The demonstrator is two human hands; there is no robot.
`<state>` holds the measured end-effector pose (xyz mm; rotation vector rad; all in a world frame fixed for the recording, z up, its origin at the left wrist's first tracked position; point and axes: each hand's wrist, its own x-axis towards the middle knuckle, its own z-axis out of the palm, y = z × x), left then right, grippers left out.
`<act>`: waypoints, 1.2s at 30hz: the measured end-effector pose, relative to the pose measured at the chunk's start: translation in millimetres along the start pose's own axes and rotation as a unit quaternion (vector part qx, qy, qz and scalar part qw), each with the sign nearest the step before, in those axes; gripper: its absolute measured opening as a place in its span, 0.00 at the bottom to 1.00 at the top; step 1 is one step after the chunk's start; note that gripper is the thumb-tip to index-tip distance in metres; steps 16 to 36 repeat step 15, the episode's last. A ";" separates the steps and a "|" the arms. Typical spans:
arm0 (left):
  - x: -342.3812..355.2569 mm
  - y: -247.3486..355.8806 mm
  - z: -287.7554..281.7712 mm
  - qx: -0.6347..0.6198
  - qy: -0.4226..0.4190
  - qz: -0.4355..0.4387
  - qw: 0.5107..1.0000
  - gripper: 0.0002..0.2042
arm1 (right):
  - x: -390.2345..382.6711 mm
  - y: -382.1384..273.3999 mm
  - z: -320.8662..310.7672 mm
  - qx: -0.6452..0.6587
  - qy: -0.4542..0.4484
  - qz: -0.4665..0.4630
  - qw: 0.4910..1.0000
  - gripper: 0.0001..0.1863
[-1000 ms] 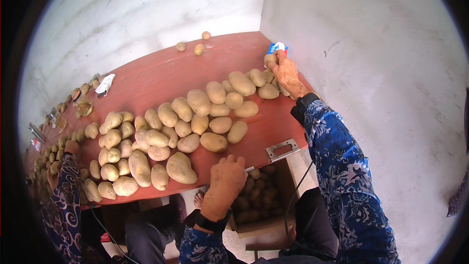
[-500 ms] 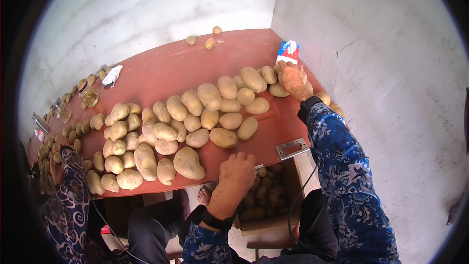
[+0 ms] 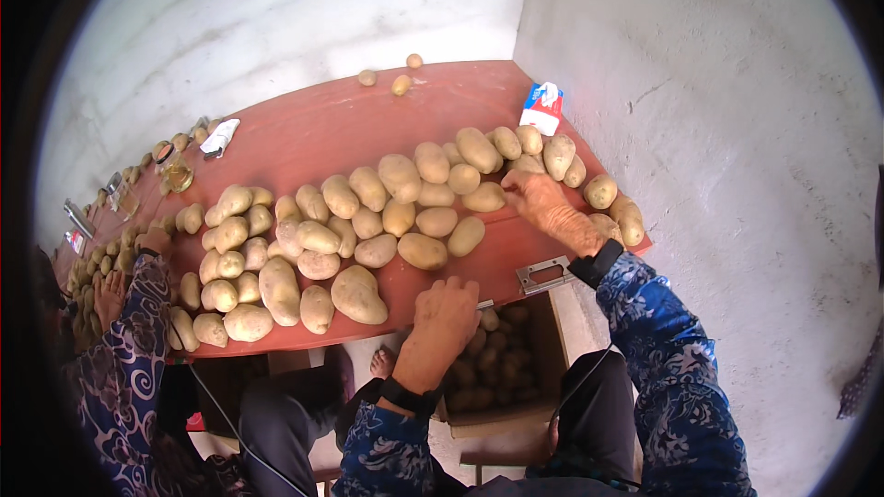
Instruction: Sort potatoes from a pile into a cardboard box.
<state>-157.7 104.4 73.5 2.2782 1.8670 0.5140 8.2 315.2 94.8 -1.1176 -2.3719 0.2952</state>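
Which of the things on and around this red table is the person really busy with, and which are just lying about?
In hand:
- potatoes on the red table
- right hand
- left hand
- box of potatoes below

Lying about:
- small carton
- white wrapper
- metal bracket

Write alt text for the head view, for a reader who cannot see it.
A person's right hand rests among potatoes spread across a red table, while the left hand sits at the table's near edge above a cardboard box of potatoes. A second person's patterned sleeve shows at the left, and a small carton lies near the far corner.
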 end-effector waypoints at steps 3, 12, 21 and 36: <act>0.7 -0.1 -0.1 0.002 0.004 0.003 1.000 0.12 | -5.8 -8.7 15.8 -0.013 -0.058 0.054 0.997 0.17; 4.3 -0.6 1.5 0.000 -0.004 -0.006 1.000 0.13 | 0.3 -19.1 26.6 -0.050 -0.056 0.101 0.992 0.23; 4.2 -1.3 2.0 0.012 -0.017 -0.014 1.000 0.13 | 0.6 -23.9 22.6 -0.015 -0.104 0.122 0.987 0.29; 4.2 -1.3 2.0 0.012 -0.017 -0.014 1.000 0.13 | 0.6 -23.9 22.6 -0.015 -0.104 0.122 0.987 0.29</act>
